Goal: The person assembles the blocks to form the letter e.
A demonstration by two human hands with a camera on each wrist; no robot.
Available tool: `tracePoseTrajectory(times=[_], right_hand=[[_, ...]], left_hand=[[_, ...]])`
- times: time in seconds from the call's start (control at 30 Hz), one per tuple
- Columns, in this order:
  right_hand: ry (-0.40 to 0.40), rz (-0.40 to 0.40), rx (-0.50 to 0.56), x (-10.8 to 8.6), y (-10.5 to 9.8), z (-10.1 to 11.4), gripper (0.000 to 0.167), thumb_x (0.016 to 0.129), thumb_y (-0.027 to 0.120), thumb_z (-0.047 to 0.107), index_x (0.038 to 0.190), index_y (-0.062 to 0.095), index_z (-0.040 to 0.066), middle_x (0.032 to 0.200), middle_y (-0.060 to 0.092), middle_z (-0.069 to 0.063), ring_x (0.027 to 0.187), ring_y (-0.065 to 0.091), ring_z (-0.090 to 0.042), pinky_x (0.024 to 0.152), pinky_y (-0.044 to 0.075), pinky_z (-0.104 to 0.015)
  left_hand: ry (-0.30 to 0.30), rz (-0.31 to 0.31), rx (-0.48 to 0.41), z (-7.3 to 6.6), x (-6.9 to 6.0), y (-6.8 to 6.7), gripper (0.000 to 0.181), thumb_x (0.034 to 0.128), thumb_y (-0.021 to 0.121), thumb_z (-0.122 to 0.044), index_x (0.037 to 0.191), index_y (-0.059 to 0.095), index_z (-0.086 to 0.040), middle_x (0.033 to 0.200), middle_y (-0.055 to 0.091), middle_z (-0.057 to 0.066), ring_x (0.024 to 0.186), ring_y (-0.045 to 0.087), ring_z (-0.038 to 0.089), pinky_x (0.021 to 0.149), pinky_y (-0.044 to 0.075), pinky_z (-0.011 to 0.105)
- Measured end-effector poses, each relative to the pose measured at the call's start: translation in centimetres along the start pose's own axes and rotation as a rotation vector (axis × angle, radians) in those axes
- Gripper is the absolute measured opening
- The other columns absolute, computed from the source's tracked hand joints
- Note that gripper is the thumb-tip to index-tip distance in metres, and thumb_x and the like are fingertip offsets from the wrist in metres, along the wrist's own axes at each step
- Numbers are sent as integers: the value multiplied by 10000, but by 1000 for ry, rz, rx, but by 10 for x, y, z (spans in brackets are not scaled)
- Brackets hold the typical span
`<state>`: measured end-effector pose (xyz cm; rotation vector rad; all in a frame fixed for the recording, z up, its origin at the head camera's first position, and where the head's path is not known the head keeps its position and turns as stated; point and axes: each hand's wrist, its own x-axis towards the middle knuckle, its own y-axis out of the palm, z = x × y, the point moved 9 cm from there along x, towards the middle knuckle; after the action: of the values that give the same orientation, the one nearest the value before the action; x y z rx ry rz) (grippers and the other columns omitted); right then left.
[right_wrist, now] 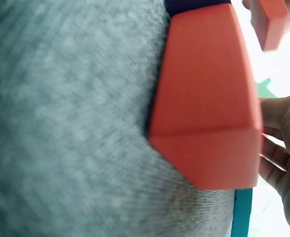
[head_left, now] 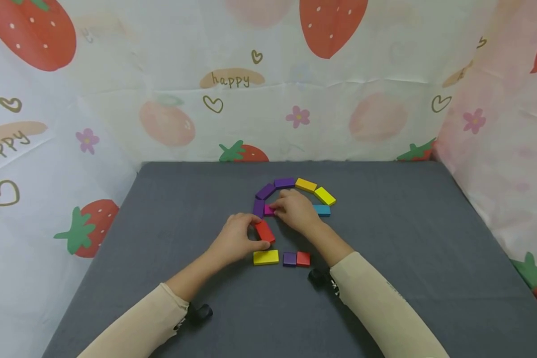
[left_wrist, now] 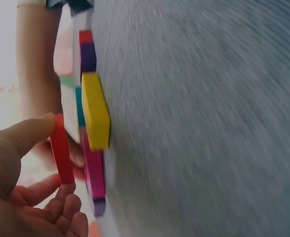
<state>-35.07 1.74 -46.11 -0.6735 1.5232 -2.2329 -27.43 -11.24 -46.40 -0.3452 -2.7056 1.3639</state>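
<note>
My left hand [head_left: 236,237] holds a red block [head_left: 265,231] by its ends between thumb and fingers; in the left wrist view this red block [left_wrist: 62,148] is tilted off the cloth. My right hand [head_left: 297,211] reaches inside a curve of blocks, its fingertips pinching a magenta block [head_left: 269,211]. That block lies beside a purple block [head_left: 259,208]. The right hand's contact is hidden in the right wrist view by a nearer red block [right_wrist: 206,94]. A blue block [head_left: 322,211] shows right of the right hand.
Purple blocks [head_left: 284,183], an orange-yellow block [head_left: 306,185] and a yellow block [head_left: 325,196] form the curve. Nearer lie another yellow block [head_left: 266,257], a short purple block [head_left: 289,259] and a short red block [head_left: 303,258], the last two touching. Grey cloth [head_left: 398,238] covers the table.
</note>
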Motion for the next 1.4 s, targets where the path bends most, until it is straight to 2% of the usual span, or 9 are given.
tracePoseTrajectory(times=[0.13, 0.27, 0.4, 0.57, 0.73, 0.83, 0.97, 1.17, 1.4], right_hand=[[-4, 1, 10, 0, 1, 0, 217, 951, 748, 180, 1161, 801, 167, 906, 612, 9, 867, 536, -180, 769, 495, -300], [-4, 0, 15, 0, 2, 0, 221, 953, 747, 186, 1167, 798, 164, 921, 612, 10, 878, 530, -179, 786, 494, -302], [-5, 5, 10, 1, 3, 0, 229, 958, 742, 198, 1179, 793, 166, 940, 612, 8, 888, 526, -180, 797, 486, -303], [3, 14, 7, 2, 3, -1, 231, 964, 734, 197, 1186, 790, 170, 938, 611, 7, 881, 522, -180, 788, 478, -305], [5, 12, 11, 1, 3, -3, 227, 962, 735, 185, 1180, 793, 163, 939, 620, 3, 884, 533, -185, 796, 483, -310], [1, 10, 14, 1, 3, -2, 225, 963, 733, 182, 1179, 793, 161, 939, 622, 0, 883, 534, -187, 795, 483, -314], [0, 10, 21, 0, 3, -2, 219, 963, 734, 184, 1172, 796, 162, 947, 632, 5, 888, 535, -183, 800, 488, -312], [-4, 7, 20, -1, 3, -1, 221, 964, 734, 197, 1174, 796, 173, 947, 628, 17, 888, 528, -173, 795, 488, -306], [7, 5, 23, 0, 3, -4, 219, 962, 737, 194, 1171, 797, 176, 939, 625, 15, 889, 528, -177, 792, 484, -305]], left_hand=[[25, -11, -12, -14, 2, 7, 628, 803, 879, -407, 1295, 655, -87, 1235, 643, 85, 1142, 509, 282, 957, 487, 442], [17, -32, 19, -21, 1, 13, 630, 792, 886, -408, 1279, 654, -83, 1198, 631, 90, 1101, 507, 278, 943, 473, 443], [-8, -57, 50, -22, -4, 17, 629, 778, 892, -417, 1252, 659, -75, 1181, 626, 95, 1074, 511, 275, 964, 455, 462], [-34, -80, 36, -22, -10, 19, 617, 768, 898, -432, 1205, 644, -78, 1128, 601, 82, 1028, 493, 261, 948, 438, 458], [-87, -107, 34, -21, -9, 20, 613, 785, 882, -441, 1208, 626, -80, 1129, 584, 80, 1038, 488, 261, 961, 427, 465], [-106, -132, 43, -19, -8, 22, 620, 782, 880, -456, 1199, 622, -77, 1104, 578, 75, 1036, 491, 259, 926, 422, 457], [-112, -150, 85, -19, -9, 24, 634, 774, 878, -491, 1174, 607, -80, 1060, 554, 66, 1004, 481, 245, 843, 401, 418], [-134, -161, 157, -23, -18, 24, 637, 765, 862, -547, 1120, 591, -93, 1017, 539, 54, 957, 482, 232, 781, 376, 412], [-107, -146, 190, -31, -26, 26, 610, 758, 868, -547, 1087, 615, -100, 969, 528, 24, 897, 472, 208, 745, 340, 382]])
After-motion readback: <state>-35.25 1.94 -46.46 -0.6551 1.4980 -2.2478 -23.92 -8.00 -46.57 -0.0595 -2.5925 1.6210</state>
